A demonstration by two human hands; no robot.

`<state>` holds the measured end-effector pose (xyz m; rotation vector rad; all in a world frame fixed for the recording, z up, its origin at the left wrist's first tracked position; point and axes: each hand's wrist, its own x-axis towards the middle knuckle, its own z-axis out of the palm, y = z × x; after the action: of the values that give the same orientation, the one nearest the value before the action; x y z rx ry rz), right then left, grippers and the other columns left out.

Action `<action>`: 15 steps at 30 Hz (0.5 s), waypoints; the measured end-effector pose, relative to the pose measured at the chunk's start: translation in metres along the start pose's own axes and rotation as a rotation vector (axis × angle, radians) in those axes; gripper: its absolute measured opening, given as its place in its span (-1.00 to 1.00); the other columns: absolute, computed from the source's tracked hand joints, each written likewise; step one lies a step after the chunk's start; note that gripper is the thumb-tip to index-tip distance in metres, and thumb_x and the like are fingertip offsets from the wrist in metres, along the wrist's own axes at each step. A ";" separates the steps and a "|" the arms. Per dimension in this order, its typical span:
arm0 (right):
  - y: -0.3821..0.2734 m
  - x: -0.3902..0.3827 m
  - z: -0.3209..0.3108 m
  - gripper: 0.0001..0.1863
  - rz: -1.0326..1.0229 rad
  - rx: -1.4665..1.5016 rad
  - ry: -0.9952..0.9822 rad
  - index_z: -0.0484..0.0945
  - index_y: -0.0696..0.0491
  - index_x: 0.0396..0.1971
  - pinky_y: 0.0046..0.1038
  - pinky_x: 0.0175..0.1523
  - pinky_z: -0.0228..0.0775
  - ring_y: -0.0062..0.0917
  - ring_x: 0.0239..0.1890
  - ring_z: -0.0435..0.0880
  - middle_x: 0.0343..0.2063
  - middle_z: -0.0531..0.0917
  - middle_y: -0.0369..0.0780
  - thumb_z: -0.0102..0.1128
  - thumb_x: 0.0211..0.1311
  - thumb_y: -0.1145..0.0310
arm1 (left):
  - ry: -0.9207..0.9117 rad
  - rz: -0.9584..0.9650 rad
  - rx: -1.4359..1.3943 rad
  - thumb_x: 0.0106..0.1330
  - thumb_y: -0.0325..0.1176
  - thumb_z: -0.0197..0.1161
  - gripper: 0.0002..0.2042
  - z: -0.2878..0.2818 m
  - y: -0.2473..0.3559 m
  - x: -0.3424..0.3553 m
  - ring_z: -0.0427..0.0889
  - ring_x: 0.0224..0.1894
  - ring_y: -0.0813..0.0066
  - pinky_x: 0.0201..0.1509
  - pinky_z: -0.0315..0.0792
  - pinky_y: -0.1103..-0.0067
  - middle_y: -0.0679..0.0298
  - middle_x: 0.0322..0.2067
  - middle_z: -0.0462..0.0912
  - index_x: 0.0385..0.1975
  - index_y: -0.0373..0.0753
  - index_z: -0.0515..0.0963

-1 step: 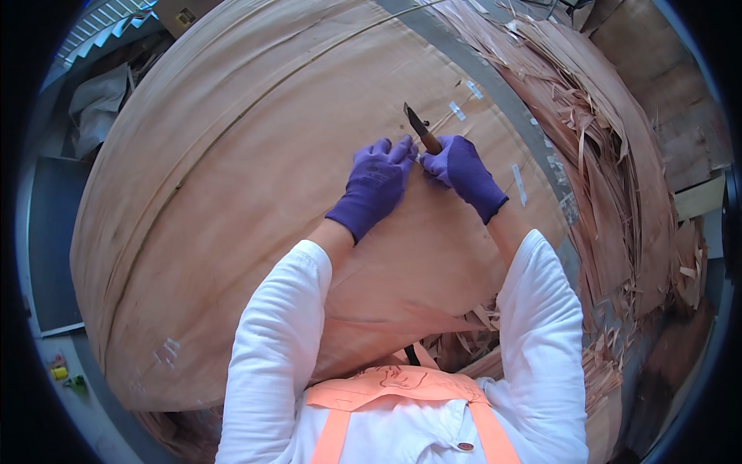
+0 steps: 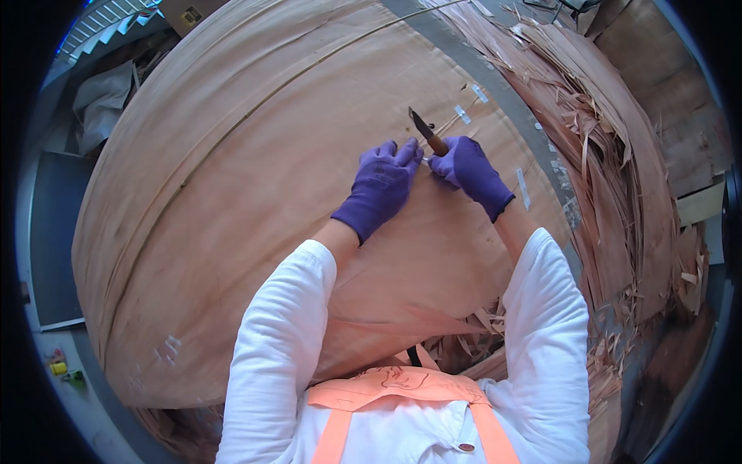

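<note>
My left hand (image 2: 380, 185) in a purple glove rests on a large sheet of pale tan veneer (image 2: 232, 201), fingers stretched forward, tips beside a narrow split in it. Just to its right, my right hand (image 2: 468, 174), also gloved in purple, grips the wooden handle of a dark-bladed knife (image 2: 421, 124), blade angled up and left above the split. A tiny white bit shows between the two hands; what it is I cannot make out. Short white tape strips (image 2: 462, 114) lie along the sheet's right side, beyond my hands.
Torn, layered veneer (image 2: 610, 170) piles along the right. A long cord-like line crosses the sheet's upper left. A dark grey panel (image 2: 54, 232), crumpled white plastic (image 2: 104, 100) and small coloured objects (image 2: 62, 367) lie at the left. A dark chair (image 2: 572, 9) shows at top right.
The view has shifted slightly, so both hands, the knife and the sheet appear a little further right. The hands' grip and pose look the same.
</note>
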<state>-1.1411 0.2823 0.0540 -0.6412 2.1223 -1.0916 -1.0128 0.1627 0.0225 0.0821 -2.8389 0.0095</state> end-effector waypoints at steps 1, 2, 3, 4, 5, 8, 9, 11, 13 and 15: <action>0.001 0.002 -0.008 -0.81 0.000 -0.048 0.001 0.57 0.22 -0.42 -0.51 -0.52 0.37 -0.59 -0.68 0.52 -0.69 0.57 -0.23 0.21 0.10 0.38 | -0.011 0.004 0.021 0.15 -0.40 0.06 -0.62 -0.002 -0.004 0.002 0.48 -0.03 0.31 -0.01 0.41 0.38 0.27 0.12 0.44 0.01 -0.20 0.50; 0.012 0.010 -0.019 -0.82 -0.011 -0.118 0.015 0.56 0.22 -0.47 -0.52 -0.56 0.33 -0.61 -0.68 0.52 -0.71 0.56 -0.25 0.21 0.10 0.39 | -0.023 0.015 0.030 0.16 -0.40 0.05 -0.62 -0.002 -0.003 0.005 0.47 -0.03 0.31 -0.01 0.40 0.38 0.26 0.13 0.43 0.02 -0.20 0.49; 0.005 0.003 -0.031 -0.84 0.038 0.019 -0.073 0.53 0.19 -0.46 -0.55 -0.61 0.29 -0.63 -0.68 0.51 -0.69 0.54 -0.26 0.20 0.13 0.39 | -0.040 0.013 0.024 0.16 -0.40 0.05 -0.62 0.001 -0.001 0.002 0.47 -0.02 0.31 -0.01 0.40 0.38 0.26 0.14 0.41 0.02 -0.20 0.49; 0.005 0.001 -0.041 -0.85 0.045 0.095 -0.109 0.51 0.18 -0.43 -0.57 -0.62 0.26 -0.64 -0.68 0.50 -0.67 0.53 -0.26 0.20 0.14 0.39 | -0.043 -0.010 0.002 0.16 -0.41 0.05 -0.62 0.003 -0.004 -0.001 0.48 -0.03 0.30 -0.01 0.40 0.37 0.25 0.12 0.44 0.02 -0.19 0.49; 0.005 -0.003 -0.056 -0.85 0.047 0.168 -0.131 0.50 0.16 -0.41 -0.60 -0.63 0.24 -0.64 -0.68 0.49 -0.66 0.52 -0.27 0.19 0.16 0.39 | -0.031 -0.008 -0.019 0.16 -0.41 0.05 -0.62 0.002 -0.004 -0.001 0.49 -0.03 0.29 -0.01 0.40 0.37 0.25 0.12 0.44 0.02 -0.19 0.49; 0.011 -0.020 -0.095 -0.81 0.016 0.238 -0.090 0.46 0.13 -0.34 -0.64 -0.65 0.18 -0.67 -0.69 0.46 -0.63 0.49 -0.29 0.23 0.16 0.36 | 0.019 0.005 -0.070 0.16 -0.44 0.04 -0.64 0.002 -0.007 -0.001 0.52 -0.04 0.24 0.00 0.43 0.39 0.21 0.09 0.49 -0.01 -0.18 0.51; 0.016 -0.025 -0.105 -0.81 0.004 0.267 -0.090 0.46 0.11 -0.33 -0.65 -0.64 0.17 -0.68 -0.69 0.45 -0.64 0.49 -0.30 0.23 0.16 0.36 | 0.016 0.018 -0.092 0.17 -0.43 0.04 -0.65 0.001 -0.010 0.001 0.52 -0.04 0.22 0.00 0.44 0.39 0.20 0.08 0.50 -0.02 -0.18 0.52; 0.025 -0.039 -0.126 -0.78 0.023 0.313 -0.042 0.47 0.11 -0.24 -0.66 -0.62 0.17 -0.70 -0.68 0.45 -0.63 0.49 -0.32 0.23 0.15 0.38 | 0.018 0.058 -0.148 0.19 -0.43 0.04 -0.68 -0.004 -0.012 0.008 0.53 -0.04 0.19 0.02 0.45 0.40 0.18 0.07 0.52 -0.04 -0.20 0.53; 0.034 -0.056 -0.137 -0.68 0.001 0.340 -0.045 0.46 0.09 -0.09 -0.67 -0.61 0.16 -0.72 -0.67 0.45 -0.61 0.50 -0.33 0.23 0.15 0.40 | 0.062 0.043 -0.308 0.17 -0.49 0.07 -0.70 -0.013 -0.020 0.008 0.54 0.00 0.13 0.06 0.44 0.39 0.13 0.02 0.55 -0.08 -0.24 0.54; 0.038 -0.069 -0.142 -0.63 0.002 0.332 -0.036 0.44 0.09 -0.04 -0.67 -0.61 0.16 -0.72 -0.67 0.46 -0.61 0.51 -0.33 0.23 0.14 0.40 | 0.147 -0.020 -0.438 0.15 -0.54 0.08 -0.69 -0.023 -0.036 -0.004 0.52 0.05 0.10 0.09 0.43 0.38 0.10 0.01 0.55 -0.08 -0.26 0.54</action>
<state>-1.2047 0.4216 0.1063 -0.4955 1.8517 -1.3814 -1.0001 0.1277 0.0429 0.0130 -2.6256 -0.5820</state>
